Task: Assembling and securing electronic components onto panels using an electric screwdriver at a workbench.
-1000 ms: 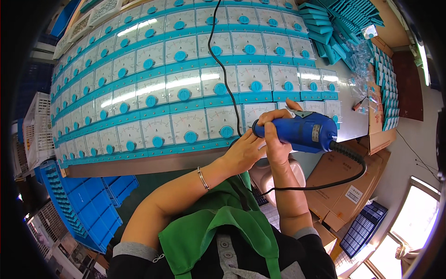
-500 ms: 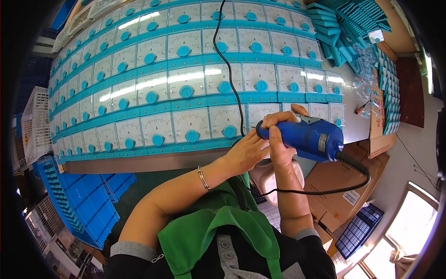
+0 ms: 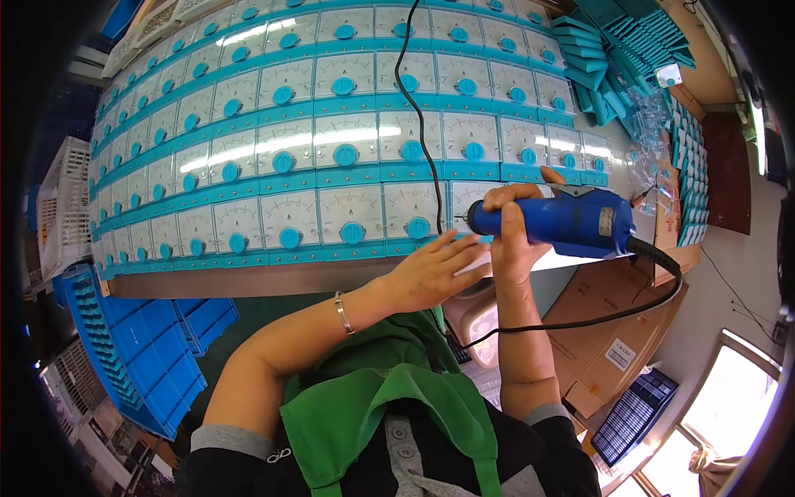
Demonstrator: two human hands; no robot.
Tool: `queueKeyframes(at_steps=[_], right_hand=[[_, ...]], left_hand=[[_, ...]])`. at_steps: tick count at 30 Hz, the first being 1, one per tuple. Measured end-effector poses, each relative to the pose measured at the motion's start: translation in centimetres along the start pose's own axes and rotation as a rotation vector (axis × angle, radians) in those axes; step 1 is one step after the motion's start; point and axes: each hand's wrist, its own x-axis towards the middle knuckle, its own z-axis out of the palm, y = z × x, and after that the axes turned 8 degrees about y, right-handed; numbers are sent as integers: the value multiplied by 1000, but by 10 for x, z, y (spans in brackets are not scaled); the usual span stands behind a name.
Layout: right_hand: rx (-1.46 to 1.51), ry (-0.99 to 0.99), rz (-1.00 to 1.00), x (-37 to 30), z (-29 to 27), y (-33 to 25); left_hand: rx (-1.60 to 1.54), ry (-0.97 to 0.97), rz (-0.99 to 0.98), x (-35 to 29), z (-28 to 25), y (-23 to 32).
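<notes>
My right hand (image 3: 515,232) is wrapped round a blue electric screwdriver (image 3: 571,222), held nearly level with its bit pointing left. The bit hovers over or touches the front row of meters; which one cannot be told. My left hand (image 3: 431,269) lies at the table's front edge, palm down with fingers stretched out, just below the bit and holding nothing visible. Closest to its fingertips is a panel meter (image 3: 412,207) with a clear cover and a turquoise knob. The meter under the screwdriver is partly hidden by the tool and my right hand.
Rows of similar meters (image 3: 286,137) cover the table. A black cable (image 3: 421,124) runs across them. Turquoise housings (image 3: 584,58) and clear covers (image 3: 650,124) pile up at the far right. Blue crates (image 3: 149,348) stand at lower left, a cardboard box (image 3: 609,331) at lower right.
My right hand and the screwdriver have shifted a little to the right. My left hand has drawn back from the tool's front end, leaving the bit in sight, and its fingers have straightened.
</notes>
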Motion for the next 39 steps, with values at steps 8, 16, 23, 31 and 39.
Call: queueKeyframes(at_steps=[8, 16, 23, 31, 39], right_hand=[[-96, -87, 32, -8, 2, 8], [-41, -40, 85, -9, 1, 18], [616, 188, 629, -17, -4, 33], [78, -147, 30, -11, 41, 5], [93, -278, 200, -26, 54, 28]], left_hand=[[240, 76, -252, -33, -7, 5], [233, 55, -281, -30, -9, 5], [209, 45, -322, -22, -11, 5], [190, 103, -295, -35, -10, 3], [68, 181, -257, -34, -14, -1]])
